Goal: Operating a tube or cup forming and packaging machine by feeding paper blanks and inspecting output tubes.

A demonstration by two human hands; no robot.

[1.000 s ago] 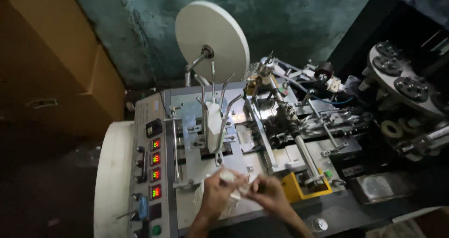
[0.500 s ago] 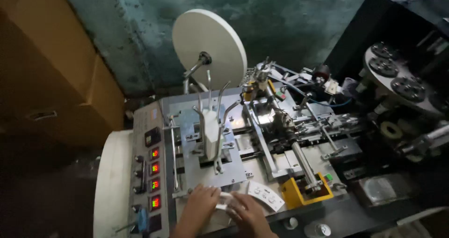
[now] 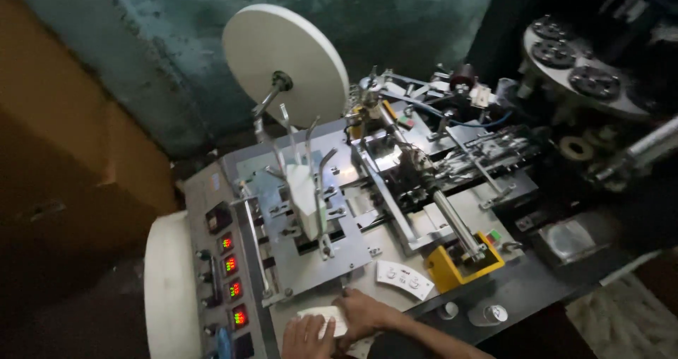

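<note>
Both hands sit at the machine's front edge, below the row of four red displays (image 3: 230, 278). Left hand (image 3: 305, 336) and right hand (image 3: 364, 313) have fingers clenched on one small stack of white paper blanks (image 3: 326, 318). Another fan-shaped blank (image 3: 404, 279) lies loose just right of the displays, beside one yellow block (image 3: 452, 268). Two white paper reels: upper reel (image 3: 286, 66), lower reel (image 3: 169, 288). Risk, my judgement: blanks could slip or fan out, sleeve or fingers could catch the feeder rods (image 3: 311, 189).

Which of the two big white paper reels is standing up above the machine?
The round reel at the back, its flat face to the camera on a spindle; the other reel hangs edge-on at the machine's left side.
</note>
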